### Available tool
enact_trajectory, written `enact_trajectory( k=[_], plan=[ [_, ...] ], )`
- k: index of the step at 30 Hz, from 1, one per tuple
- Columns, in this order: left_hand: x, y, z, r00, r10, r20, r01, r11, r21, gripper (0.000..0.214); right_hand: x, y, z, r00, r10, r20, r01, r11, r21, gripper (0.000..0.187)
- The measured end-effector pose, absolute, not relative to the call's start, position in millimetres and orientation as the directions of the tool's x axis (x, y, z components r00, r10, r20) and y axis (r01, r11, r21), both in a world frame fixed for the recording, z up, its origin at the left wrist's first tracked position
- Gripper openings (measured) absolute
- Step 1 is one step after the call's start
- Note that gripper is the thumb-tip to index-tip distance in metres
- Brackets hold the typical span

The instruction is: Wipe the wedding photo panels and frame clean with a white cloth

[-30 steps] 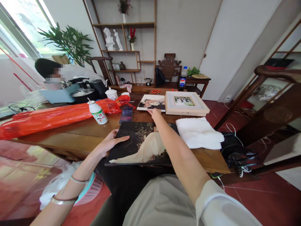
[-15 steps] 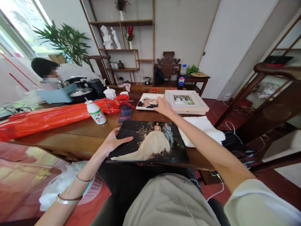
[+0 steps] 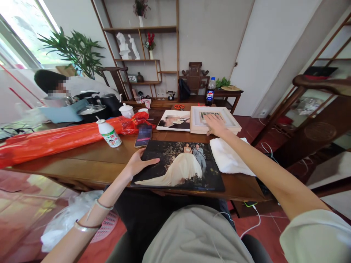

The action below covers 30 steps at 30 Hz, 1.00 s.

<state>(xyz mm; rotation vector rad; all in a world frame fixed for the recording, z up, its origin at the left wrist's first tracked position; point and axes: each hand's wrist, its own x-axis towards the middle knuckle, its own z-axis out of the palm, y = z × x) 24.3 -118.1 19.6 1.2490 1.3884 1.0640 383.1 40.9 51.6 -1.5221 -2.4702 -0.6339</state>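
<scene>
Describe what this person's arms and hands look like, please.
The left hand and right hand are ungloved. The left forearm carries a slim pale bangle and a wider silvery bangle, dark along one edge. The right sleeve is short and pale.

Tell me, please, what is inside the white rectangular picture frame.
Inside the white rectangular picture frame is a small photo; its left end shows, while the right hand hides much of the rest.
</scene>
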Motion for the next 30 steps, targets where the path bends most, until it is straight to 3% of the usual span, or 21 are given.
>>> enact_trajectory(
  k=[9,12,16,18,20,24,27,30],
  plan=[
    [29.8,-112.1,17.4,0.005,0.998,-0.057,0.183,0.055,0.982,0.067,380.0,51.0,59.7,-0.488,0.803,0.341,0.871,0.421,0.254,0.097],
    [29.9,-111.3,16.4,-0.001,0.999,-0.051,0.178,0.050,0.983,0.066,387.4,35.6,72.7,-0.528,0.760,0.379,0.844,0.520,0.133,0.089],
    [29.7,-112.0,16.3,0.002,0.998,-0.056,0.182,0.055,0.982,0.063,403.5,-28.3,89.8,-0.494,0.744,0.450,0.797,0.594,-0.108,0.060],
    [29.6,-112.4,16.2,0.014,0.998,-0.054,0.177,0.050,0.983,0.063,410.7,-74.8,92.2,-0.471,0.742,0.477,0.785,0.599,-0.156,0.047],
    [30.1,-113.0,16.4,0.024,0.999,-0.048,0.166,0.043,0.985,0.063,416.6,-121.5,89.1,-0.516,0.710,0.479,0.758,0.639,-0.132,0.039],
    [34.5,-113.9,18.4,0.051,0.998,-0.028,0.141,0.020,0.990,0.063,429.4,-182.4,68.4,-0.650,0.655,0.385,0.728,0.682,0.070,0.019],
    [39.2,-112.5,19.3,0.063,0.998,-0.005,0.152,-0.005,0.988,0.062,440.9,-189.5,44.8,-0.645,0.676,0.357,0.757,0.630,0.173,0.024],
    [42.4,-107.0,16.5,0.055,0.998,0.013,0.210,-0.025,0.977,0.062,449.9,-175.7,23.3,-0.561,0.726,0.398,0.822,0.543,0.169,0.034]
  ],
)
